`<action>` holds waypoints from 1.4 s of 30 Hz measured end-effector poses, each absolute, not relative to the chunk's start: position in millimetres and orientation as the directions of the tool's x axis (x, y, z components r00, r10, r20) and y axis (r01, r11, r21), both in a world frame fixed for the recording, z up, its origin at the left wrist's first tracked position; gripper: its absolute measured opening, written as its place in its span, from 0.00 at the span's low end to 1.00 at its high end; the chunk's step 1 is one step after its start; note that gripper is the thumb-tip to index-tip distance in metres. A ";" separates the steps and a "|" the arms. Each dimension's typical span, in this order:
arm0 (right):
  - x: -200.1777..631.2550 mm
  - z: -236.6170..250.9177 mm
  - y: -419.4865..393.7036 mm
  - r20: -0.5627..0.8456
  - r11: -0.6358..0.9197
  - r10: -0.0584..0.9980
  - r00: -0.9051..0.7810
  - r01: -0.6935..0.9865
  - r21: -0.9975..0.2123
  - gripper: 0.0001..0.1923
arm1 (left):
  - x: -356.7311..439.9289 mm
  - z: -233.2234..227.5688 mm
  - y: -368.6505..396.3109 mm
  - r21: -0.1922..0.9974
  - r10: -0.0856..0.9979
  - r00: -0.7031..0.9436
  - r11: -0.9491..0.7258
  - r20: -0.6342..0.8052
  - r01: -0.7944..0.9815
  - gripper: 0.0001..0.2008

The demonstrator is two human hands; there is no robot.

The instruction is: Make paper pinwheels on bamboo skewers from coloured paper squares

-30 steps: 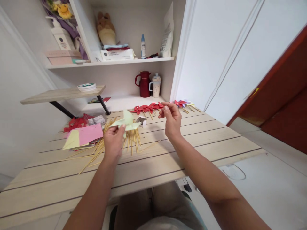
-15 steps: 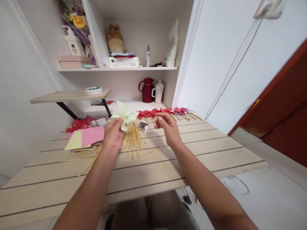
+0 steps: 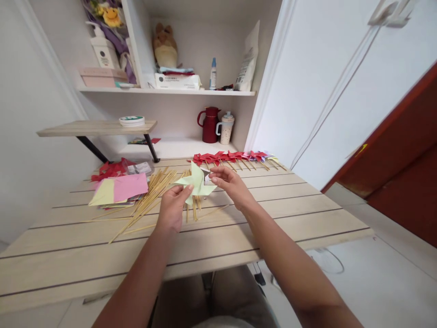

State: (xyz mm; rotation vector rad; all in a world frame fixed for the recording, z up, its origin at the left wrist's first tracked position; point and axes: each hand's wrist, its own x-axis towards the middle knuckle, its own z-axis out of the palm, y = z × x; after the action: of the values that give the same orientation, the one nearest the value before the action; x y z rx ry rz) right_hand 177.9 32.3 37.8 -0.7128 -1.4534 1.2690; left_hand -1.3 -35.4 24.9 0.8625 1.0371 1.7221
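My left hand pinches a pale green paper pinwheel between thumb and fingers, holding it above the table. Close to the pinwheel's right-hand blade is my right hand, its thumb and fingertips drawn together; anything between them is too small to make out. Behind the pinwheel a small white box is partly hidden. Thin wooden sticks show beneath the pinwheel, and another bundle of sticks lies to the left.
Pink and yellow paper sheets lie at the left beside red paper pieces and a clear packet. Red pinwheels on sticks line the table's back edge. A small raised shelf stands back left; a dark red jug stands beyond.
My left hand has brought the pinwheel right and slightly down, over the loose sticks and in front of the small box. My right hand has moved a little left, closer to the pinwheel.
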 end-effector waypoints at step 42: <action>167.2 39.4 22.9 0.249 0.227 0.867 -0.432 -0.102 -0.969 0.20 | 10.6 12.8 -40.9 0.958 0.900 -0.411 -0.232 0.146 -0.168 0.16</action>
State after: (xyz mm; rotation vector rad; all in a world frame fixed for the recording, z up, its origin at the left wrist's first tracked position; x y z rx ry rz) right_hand 167.2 22.9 39.4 -0.7345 -1.6014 1.3560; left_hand 10.6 -40.9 12.8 0.9643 1.2279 1.7479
